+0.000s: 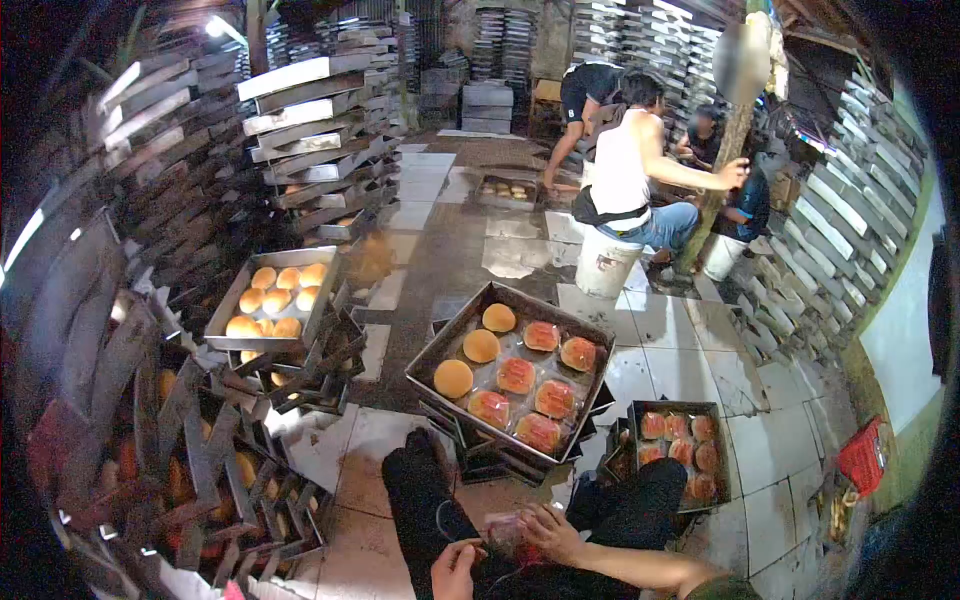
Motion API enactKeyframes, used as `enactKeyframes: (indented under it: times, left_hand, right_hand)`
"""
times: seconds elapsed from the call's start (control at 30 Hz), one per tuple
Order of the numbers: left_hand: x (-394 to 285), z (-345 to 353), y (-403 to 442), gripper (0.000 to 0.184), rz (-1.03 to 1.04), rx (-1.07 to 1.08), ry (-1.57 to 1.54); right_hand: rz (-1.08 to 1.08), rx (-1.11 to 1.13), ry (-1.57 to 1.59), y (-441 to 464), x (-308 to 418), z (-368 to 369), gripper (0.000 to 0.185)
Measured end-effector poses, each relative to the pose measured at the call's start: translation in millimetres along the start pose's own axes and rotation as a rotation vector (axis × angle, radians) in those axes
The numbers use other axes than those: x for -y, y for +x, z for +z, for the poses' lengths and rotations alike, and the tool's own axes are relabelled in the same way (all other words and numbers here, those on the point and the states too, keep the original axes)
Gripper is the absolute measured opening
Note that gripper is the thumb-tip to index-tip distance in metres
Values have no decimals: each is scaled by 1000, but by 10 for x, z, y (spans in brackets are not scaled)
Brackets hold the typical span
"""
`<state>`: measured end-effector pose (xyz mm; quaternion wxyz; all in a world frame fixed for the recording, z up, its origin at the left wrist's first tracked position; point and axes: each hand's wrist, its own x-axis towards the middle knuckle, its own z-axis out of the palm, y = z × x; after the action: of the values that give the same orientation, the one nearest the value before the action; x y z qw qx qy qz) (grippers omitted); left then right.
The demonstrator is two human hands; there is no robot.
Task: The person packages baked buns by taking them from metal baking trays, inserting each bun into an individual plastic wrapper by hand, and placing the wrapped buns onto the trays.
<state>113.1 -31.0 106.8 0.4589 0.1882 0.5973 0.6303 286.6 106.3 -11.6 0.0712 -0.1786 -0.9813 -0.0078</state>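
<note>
Low in the view, over my dark trousers, my right hand (550,533) is wrapped round a clear plastic wrapper (507,530) with reddish print. Close on its left, my left hand (457,568) is closed beside the wrapper; what its fingers pinch is too small to make out. Just beyond my knees, a square metal tray (470,405) rests tilted on stacked trays. Inside are three bare round buns (453,378) along the left and several wrapped buns (515,375) with red print.
A tray (712,440) of wrapped buns lies on the floor at right. Stacked trays (325,330) with bare buns stand at left. A red basket (862,458) is far right. Several people are ahead, one seated on a white bucket (606,264) by a wooden post (722,170).
</note>
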Motion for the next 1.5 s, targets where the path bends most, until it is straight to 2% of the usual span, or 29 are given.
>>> enactKeyframes:
  times: [0.03, 0.1, 0.23, 0.33, 0.43, 0.5, 0.57, 0.63, 0.67, 0.7, 0.73, 0.77, 0.8, 0.83, 0.87, 0.93, 0.97, 1.03, 1.07, 1.1, 1.17, 1.2, 1.23, 1.3, 1.33, 1.37, 1.4, 1.43, 1.5]
  left_hand:
    - [41, -28, 26, 21, -2, 4, -2]
    - [139, -106, 86, 23, 2, -25, 51]
    - [222, -183, 224, 28, 59, 19, 133]
    - [294, -125, 375, 18, -31, -64, 107]
    - [374, -19, 406, 19, 40, -42, 205]
    - [557, -4, 496, 20, 16, -39, 296]
    - [625, 70, 531, 21, 17, 21, 322]
    - [543, 272, 552, 23, 75, 58, 410]
    - [502, 354, 553, 25, 123, 81, 486]
    - [516, 357, 584, 25, 130, 85, 500]
    - [559, 323, 634, 28, 105, 321, 561]
    - [588, 287, 659, 32, 73, 561, 615]
    - [565, 253, 698, 33, -2, 681, 579]
    - [610, 244, 703, 33, -1, 694, 586]
    - [643, 212, 703, 34, -137, 596, 356]
    - [417, 334, 611, 29, -294, 430, -177]
    - [462, 319, 625, 29, -285, 428, -164]
    - [523, 285, 681, 26, -283, 170, -188]
    - [500, 287, 662, 20, -147, 122, 77]
    - [504, 254, 714, 20, -160, 115, 72]
    - [402, 250, 801, 11, -99, 90, 17]
    - [253, 266, 756, 12, 72, -17, 341]
    - [285, 188, 845, 12, 45, -25, 325]
    - [393, -25, 1077, 19, 170, -133, 528]
    - [255, -31, 1116, 17, 92, -155, 459]
    - [126, -80, 1150, 15, 10, -186, 394]
    - [394, -262, 1263, 14, -14, -244, 354]
    - [432, -361, 1257, 14, -70, -284, 346]
    - [384, -451, 1471, 16, -16, -408, -336]
  right_hand:
    - [3, 3, -3, -32, 21, 68, 45]
    - [-21, -185, 45, -117, 32, 327, 41]
    - [-58, -64, 77, -61, 117, 123, 35]
    - [35, -111, 68, -108, 100, 242, 36]
    - [-84, -88, 192, -105, 120, 242, 38]
    - [94, 80, 105, -154, 195, 215, 36]
    - [213, -32, 81, -49, 187, -92, 31]
    - [413, 238, 262, -7, 107, -188, 27]
    - [425, 224, 269, 11, 59, -258, 27]
    - [336, 66, 472, 44, 4, -331, 26]
    - [236, -93, 667, 91, -64, -448, 26]
    - [242, -101, 669, 144, -156, -658, 26]
    - [420, -133, 845, 202, -307, -933, 26]
    - [602, -164, 1027, 207, -396, -1112, 28]
    - [608, -176, 1034, 191, -438, -1181, 28]
    - [717, -313, 1441, 197, -477, -1229, 24]
    - [706, -325, 1450, 189, -497, -1140, 24]
    - [871, -479, 1474, 231, -551, -1032, 22]
    - [1004, -431, 1854, 238, -527, -1112, 23]
    - [1016, -416, 1853, 284, -578, -1118, 23]
    - [853, -267, 1181, 332, -706, -1053, 25]
    - [767, -384, 915, 366, -792, -1010, 26]
    - [772, -351, 910, 456, -779, -1079, 26]
    - [560, -59, 1077, 718, -731, -1253, 23]
    - [465, 138, 994, 792, -950, -980, 21]
    - [784, -333, 1085, 956, -1162, -662, 21]
    - [830, -278, 663, 1221, -1514, -981, 20]
    - [1120, -711, 949, 1385, -1811, -799, 20]
    - [1000, -818, 955, 1908, -1879, -940, 20]
